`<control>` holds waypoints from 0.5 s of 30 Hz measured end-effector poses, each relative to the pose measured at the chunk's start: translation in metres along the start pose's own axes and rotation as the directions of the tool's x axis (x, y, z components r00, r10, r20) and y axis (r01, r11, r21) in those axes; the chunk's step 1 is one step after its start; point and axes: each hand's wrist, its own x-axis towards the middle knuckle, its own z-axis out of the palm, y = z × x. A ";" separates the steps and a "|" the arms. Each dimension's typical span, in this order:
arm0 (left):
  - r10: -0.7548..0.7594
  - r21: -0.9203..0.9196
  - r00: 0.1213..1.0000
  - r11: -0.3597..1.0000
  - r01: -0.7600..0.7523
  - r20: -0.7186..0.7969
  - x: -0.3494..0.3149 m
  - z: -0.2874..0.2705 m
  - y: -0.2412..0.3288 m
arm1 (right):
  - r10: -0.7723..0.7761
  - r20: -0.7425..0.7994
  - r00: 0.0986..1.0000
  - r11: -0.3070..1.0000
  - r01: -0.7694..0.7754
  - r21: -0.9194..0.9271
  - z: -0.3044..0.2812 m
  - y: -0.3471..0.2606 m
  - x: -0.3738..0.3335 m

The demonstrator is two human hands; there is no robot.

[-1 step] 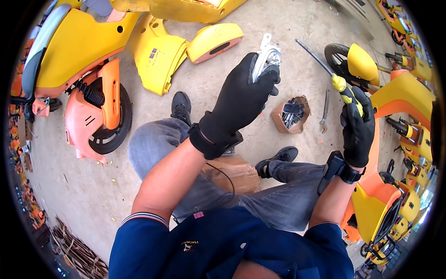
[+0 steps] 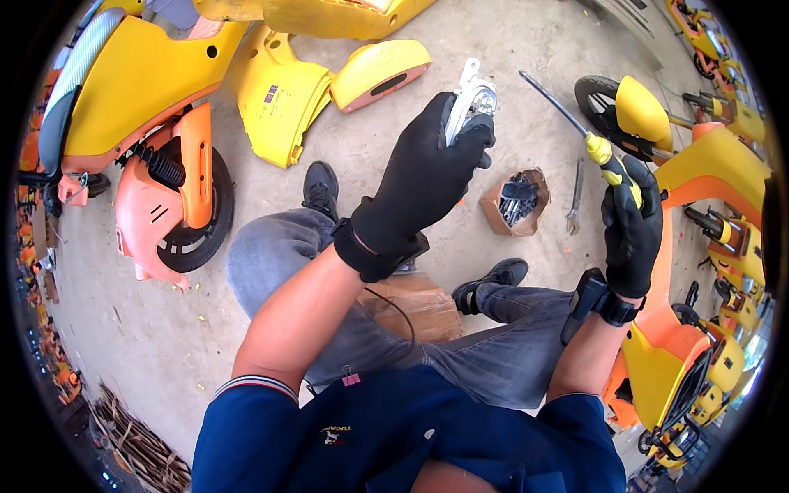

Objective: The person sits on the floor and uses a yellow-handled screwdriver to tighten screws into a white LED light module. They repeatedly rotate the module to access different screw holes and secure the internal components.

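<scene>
Head view: two gloved hands raised over a concrete floor, each gripping something.

Left hand is clamped around a silver metal part held up mid-frame; right hand is closed on a yellow-handled screwdriver, shaft pointing up-left, above a small cardboard box of hardware.

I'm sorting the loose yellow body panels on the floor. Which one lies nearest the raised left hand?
The small rounded yellow cover, just left of the left hand. The bigger angular yellow panel lies farther left, beside the scooter.
</scene>
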 end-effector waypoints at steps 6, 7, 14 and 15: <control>0.008 0.042 0.999 0.999 -0.005 -0.049 0.002 0.000 -0.004 | -0.018 -0.083 0.996 0.996 0.011 -0.089 0.001 -0.006 -0.015; 0.017 0.042 0.998 0.999 -0.015 -0.056 0.002 -0.001 -0.005 | -0.031 -0.075 0.997 0.994 0.023 -0.106 0.001 -0.005 -0.016; 0.270 0.253 0.959 0.937 -0.241 -0.085 0.005 -0.001 -0.015 | -0.090 0.000 0.996 0.986 0.090 -0.140 0.007 -0.002 -0.020; 0.345 0.325 0.937 0.894 -0.308 -0.061 0.005 -0.002 -0.014 | -0.086 0.003 0.996 0.987 0.086 -0.135 0.007 -0.002 -0.020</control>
